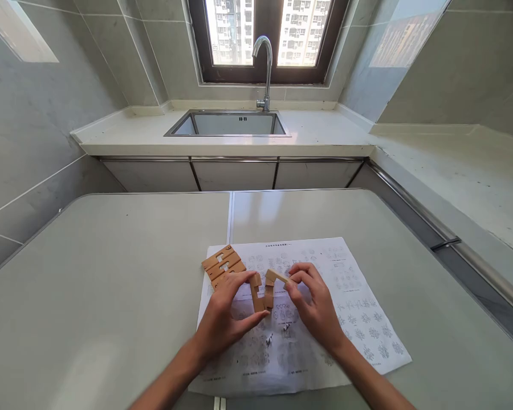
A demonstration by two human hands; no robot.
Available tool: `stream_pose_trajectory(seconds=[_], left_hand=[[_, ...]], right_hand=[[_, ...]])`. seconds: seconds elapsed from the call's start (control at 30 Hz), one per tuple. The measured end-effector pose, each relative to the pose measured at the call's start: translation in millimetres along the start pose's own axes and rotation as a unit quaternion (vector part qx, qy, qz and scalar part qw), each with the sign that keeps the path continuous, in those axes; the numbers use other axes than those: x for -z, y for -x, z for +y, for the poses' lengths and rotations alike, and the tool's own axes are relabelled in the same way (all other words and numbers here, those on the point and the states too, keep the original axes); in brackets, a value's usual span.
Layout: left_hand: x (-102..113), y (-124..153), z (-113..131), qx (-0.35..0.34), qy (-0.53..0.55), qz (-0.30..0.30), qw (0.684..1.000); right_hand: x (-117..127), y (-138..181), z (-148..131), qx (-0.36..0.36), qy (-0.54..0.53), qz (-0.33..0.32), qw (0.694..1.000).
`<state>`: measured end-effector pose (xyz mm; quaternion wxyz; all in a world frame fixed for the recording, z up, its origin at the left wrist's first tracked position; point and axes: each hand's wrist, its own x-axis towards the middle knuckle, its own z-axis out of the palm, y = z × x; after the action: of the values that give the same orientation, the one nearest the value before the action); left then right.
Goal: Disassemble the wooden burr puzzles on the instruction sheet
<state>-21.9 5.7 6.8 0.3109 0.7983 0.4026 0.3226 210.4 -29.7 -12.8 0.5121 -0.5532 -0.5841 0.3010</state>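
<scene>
A white instruction sheet [350, 296] printed with small diagrams lies on the grey table [111, 273]. Several notched wooden puzzle pieces [221, 262] lie side by side on the sheet's far left corner. My left hand [224, 310] pinches an upright notched wooden piece [256, 293] just above the paper. My right hand [312, 299] pinches the end of a second wooden piece [276, 278] and holds it against the first one. The two held pieces touch between my hands.
Beyond the table runs a pale counter [316, 134] with a steel sink [226, 124] and a curved tap [265, 68] under a window. A second counter [465, 171] runs along the right. Grey tiled walls close both sides.
</scene>
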Motion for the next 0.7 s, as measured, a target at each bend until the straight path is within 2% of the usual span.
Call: stream_pose_trajectory(seconds=[0.13,0.3,0.43,0.7], left_hand=[[-3.7,-1.9,-1.5,-0.05,-0.104,0.011,0.993],[-6.8,-1.8,-5.2,-0.061,-0.142,0.005,0.988],[-8.0,-1.3,-8.6,-0.064,-0.15,-0.008,0.986],[-8.9,-0.5,-6.2,-0.072,-0.171,-0.025,0.982]], right_hand=[[-5.3,1.5,5.2,0.045,0.14,0.059,0.987],[-6.6,3.1,10.3,0.089,0.268,0.064,0.957],[-7.2,4.5,10.5,0.1,0.284,0.033,0.953],[-10.3,6.8,5.7,0.137,0.245,-0.079,0.957]])
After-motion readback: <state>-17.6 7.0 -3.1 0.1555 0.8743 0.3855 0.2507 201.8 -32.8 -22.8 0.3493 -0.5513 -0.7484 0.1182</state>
